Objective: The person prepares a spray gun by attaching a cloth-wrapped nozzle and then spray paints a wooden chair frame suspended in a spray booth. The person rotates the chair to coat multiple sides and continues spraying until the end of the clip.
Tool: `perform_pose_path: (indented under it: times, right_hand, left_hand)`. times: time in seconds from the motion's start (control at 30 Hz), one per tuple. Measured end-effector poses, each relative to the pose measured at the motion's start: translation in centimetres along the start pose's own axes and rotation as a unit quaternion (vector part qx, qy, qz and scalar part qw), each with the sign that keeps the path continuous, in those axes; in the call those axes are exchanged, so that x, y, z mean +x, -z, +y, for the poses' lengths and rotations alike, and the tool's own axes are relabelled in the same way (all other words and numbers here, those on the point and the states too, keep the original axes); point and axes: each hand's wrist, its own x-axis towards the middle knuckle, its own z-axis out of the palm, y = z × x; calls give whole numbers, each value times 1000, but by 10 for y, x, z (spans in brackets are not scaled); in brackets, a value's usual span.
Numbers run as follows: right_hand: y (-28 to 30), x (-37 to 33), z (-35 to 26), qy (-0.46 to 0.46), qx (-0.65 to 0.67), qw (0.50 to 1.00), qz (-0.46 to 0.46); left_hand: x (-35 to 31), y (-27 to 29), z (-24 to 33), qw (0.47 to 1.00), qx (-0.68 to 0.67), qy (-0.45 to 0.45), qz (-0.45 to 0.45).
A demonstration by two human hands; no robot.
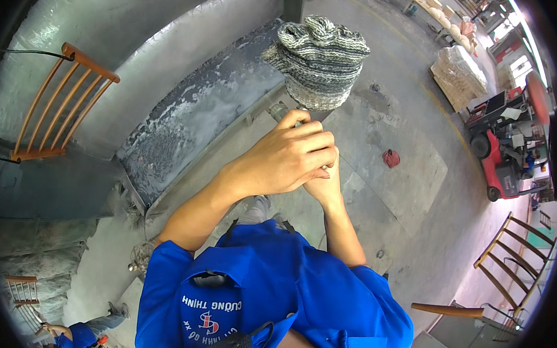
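Observation:
In front of me, above the floor, both hands meet on a metal tool that looks like a spray gun. Its short round metal end points toward the trough, and most of its body is hidden by my fingers. A bulky grey, black and white knitted cover sits over its top, gathered into folds. My left hand is closed around the front, fingers curled over. Behind and below it, my right hand is mostly hidden, closed at the tool's grip. A brown slatted wooden chair back hangs at the left.
A metal booth wall curves behind a trough of foamy liquid. A red rag lies on the floor. At right are a red forklift, a wrapped pallet and chair frames. Another person works at lower left.

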Motion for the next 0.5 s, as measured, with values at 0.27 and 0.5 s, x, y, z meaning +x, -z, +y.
perform_pose_path:
  times: [0.27,0.5]
  right_hand:
    - [10,-57,-21,42,35,998,36]
    - [11,-89,-14,78,24,996,25]
  left_hand:
    - [-18,-24,60,1000,-16,20,1]
    - [-30,-30,85,1000,-2,-20,-7]
